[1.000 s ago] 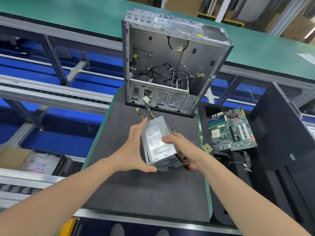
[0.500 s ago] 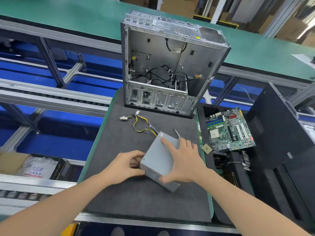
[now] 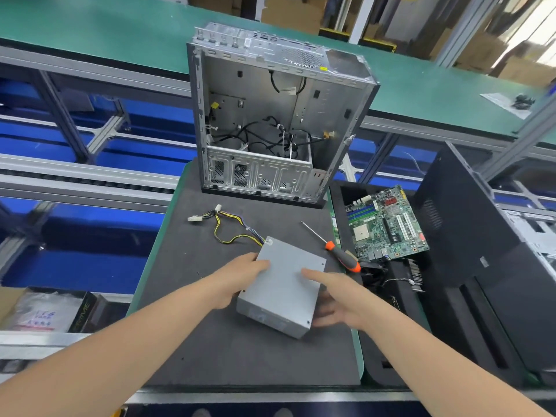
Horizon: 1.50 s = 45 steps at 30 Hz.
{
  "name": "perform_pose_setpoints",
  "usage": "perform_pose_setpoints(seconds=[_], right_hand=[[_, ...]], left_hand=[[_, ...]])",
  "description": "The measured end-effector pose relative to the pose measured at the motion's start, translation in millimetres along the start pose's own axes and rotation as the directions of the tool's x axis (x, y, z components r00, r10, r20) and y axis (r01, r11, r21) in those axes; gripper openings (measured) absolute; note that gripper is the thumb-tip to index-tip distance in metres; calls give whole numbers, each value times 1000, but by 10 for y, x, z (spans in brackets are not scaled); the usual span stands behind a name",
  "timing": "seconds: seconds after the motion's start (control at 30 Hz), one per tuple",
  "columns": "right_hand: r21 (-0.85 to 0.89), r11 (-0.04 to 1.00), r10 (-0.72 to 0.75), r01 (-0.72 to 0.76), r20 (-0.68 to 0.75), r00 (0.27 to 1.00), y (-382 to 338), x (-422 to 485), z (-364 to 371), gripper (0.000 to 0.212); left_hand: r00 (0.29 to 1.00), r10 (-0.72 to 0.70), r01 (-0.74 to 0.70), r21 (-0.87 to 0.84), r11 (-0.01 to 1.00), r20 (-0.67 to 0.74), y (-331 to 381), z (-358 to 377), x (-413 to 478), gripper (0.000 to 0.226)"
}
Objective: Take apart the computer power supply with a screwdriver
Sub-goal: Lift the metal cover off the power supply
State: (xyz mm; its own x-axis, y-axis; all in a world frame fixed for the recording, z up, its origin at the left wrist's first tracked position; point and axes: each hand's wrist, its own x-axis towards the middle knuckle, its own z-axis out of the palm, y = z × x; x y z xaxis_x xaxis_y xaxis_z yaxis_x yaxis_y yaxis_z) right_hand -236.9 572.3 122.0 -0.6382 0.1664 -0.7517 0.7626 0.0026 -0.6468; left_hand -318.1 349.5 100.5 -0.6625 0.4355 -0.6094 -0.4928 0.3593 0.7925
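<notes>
The grey metal power supply (image 3: 282,285) lies flat on the dark mat (image 3: 228,353), plain side up, its yellow and black cable bundle (image 3: 228,228) trailing toward the back left. My left hand (image 3: 237,279) holds its left edge, fingers resting on the top. My right hand (image 3: 337,299) is beside its right edge with fingers loosely spread, blurred, touching or just off the casing. A screwdriver (image 3: 334,246) with an orange and black handle lies on the mat to the right of the supply, held by neither hand.
An open, gutted computer case (image 3: 270,115) stands upright at the back of the mat. A green motherboard (image 3: 386,224) lies on black parts to the right, next to a black case panel (image 3: 469,236). A cardboard box (image 3: 45,311) sits low on the left.
The power supply went from lifted and tilted to lying flat on the mat. My right hand slid off its top to its right side, uncovering the screwdriver lying on the mat.
</notes>
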Motion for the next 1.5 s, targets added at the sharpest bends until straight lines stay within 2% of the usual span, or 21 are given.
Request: perform_pose_setpoints(seconds=[0.07, 0.13, 0.17, 0.2, 0.23, 0.27, 0.3, 0.37, 0.4, 0.53, 0.73, 0.87, 0.93, 1.03, 1.07, 1.13, 1.17, 1.23, 1.3, 1.4, 1.5], right_hand=[[37, 999, 16, -19, 73, 997, 77, 20, 18, 51], [-134, 988, -89, 78, -71, 994, 99, 91, 21, 55], [-271, 951, -209, 151, -201, 957, 84, 136, -25, 58], [-425, 878, -368, 220, -307, 878, 47, 179, -108, 57], [-572, 782, -509, 247, -358, 783, 0, 252, -245, 47], [-671, 704, -587, 233, -366, 722, -38, 338, -393, 30], [-734, 654, -590, 184, -342, 731, -77, 411, -524, 21], [-790, 608, -495, 73, -306, 813, -73, 555, -691, 43], [-787, 615, -462, 39, -320, 827, -39, 615, -725, 44], [-759, 647, -514, 70, -367, 775, 39, 679, -674, 17], [-664, 737, -507, 126, -420, 753, -22, 545, -480, 33], [-693, 711, -464, 118, -335, 820, 24, 538, -327, 43], [-638, 764, -417, 101, -368, 831, 39, 522, -345, 41], [-514, 848, -401, 127, -466, 789, 62, 436, -369, 48], [-391, 909, -322, 141, -446, 835, 55, 401, -347, 53], [-62, 997, -51, 38, -222, 974, 27, 327, -256, 71], [45, 998, 48, -45, -80, 996, 7, 286, -214, 79], [136, 984, 103, -115, 91, 990, -56, 217, -151, 83], [183, 977, 82, -108, 141, 987, -122, 180, -98, 81], [217, 976, 9, -25, 73, 997, -182, 124, 1, 67], [153, 971, -182, 184, -23, 983, -212, 73, 118, 49]], left_hand=[[997, 14, -12, 29, 1000, -70, -18, 34, 37, 20], [994, 28, -24, 33, 999, -106, -43, 51, 52, 20], [993, 34, -29, 42, 999, -117, -51, 57, 55, 20], [991, 40, -33, 56, 998, -127, -56, 59, 59, 20], [990, 42, -34, 66, 997, -134, -58, 56, 62, 20], [990, 41, -33, 64, 997, -137, -61, 55, 59, 20], [990, 37, -31, 53, 998, -134, -60, 53, 52, 20], [993, 29, -27, 20, 999, -115, -43, 54, 31, 21], [994, 27, -26, 12, 1000, -109, -33, 58, 22, 21], [994, 19, -18, 8, 1000, -112, -13, 57, -4, 20], [993, 3, -4, -8, 1000, -118, -33, 30, -11, 19], [991, -6, 7, 6, 1000, -133, -22, 32, 24, 21], [992, -25, 26, 11, 1000, -122, 7, 32, 37, 21], [994, -49, 52, 26, 998, -102, 57, 24, 60, 23], [994, -47, 51, 35, 998, -98, 74, 24, 70, 24], [995, -34, 39, 45, 998, -99, 108, 27, 85, 25], [994, -27, 32, 44, 998, -104, 122, 30, 91, 25], [993, -14, 19, 41, 999, -118, 143, 43, 109, 25], [988, -10, 11, 5, 1000, -153, 149, 44, 123, 23], [979, 1, -19, -84, 996, -206, 146, 15, 124, 18], [931, 117, -143, -49, 989, -345, 151, -27, 92, 14]])
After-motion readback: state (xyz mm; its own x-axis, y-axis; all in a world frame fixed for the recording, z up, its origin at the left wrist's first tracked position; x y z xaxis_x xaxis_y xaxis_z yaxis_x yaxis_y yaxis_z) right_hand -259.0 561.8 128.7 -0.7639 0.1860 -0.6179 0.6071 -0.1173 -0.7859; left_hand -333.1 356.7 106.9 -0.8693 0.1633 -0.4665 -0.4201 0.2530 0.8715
